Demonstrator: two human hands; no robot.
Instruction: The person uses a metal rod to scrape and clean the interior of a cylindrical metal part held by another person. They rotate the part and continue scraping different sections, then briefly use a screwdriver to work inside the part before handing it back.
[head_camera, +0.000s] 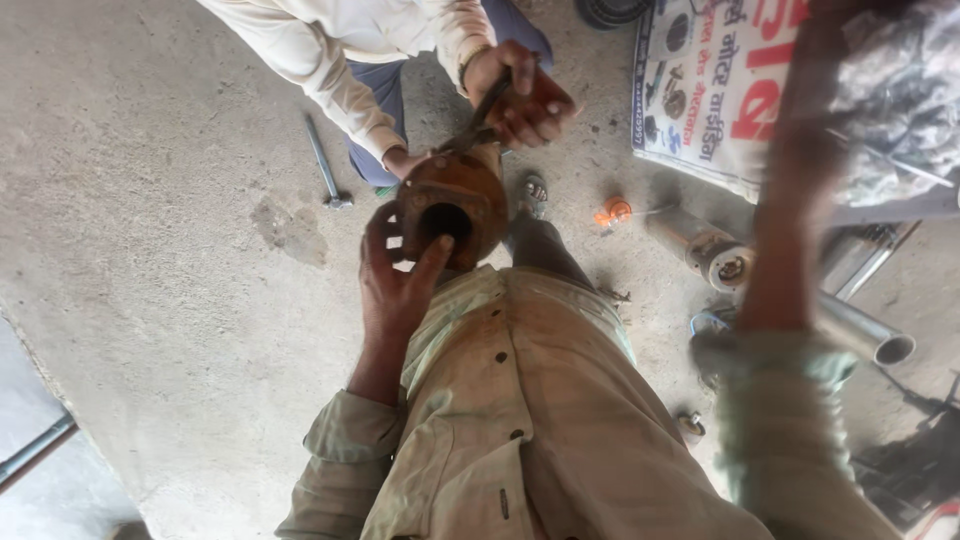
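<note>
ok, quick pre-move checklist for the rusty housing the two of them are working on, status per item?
1. Left hand on the rusty round housing: ok, fingers wrap its rim, thumb at the bore.
2. Right hand steadying the part: not ok, the right arm is raised, blurred and off the part; the hand itself is out of view.
3. Co-worker's pliers seated on the top edge: cannot tell, the tips are hidden.
4. Co-worker's hands clear of the left hand: ok, on opposite sides.
5. Bore free: ok, it looks open and dark.
6. Floor around the feet: not ok, a wrench and a metal tube lie nearby.
</note>
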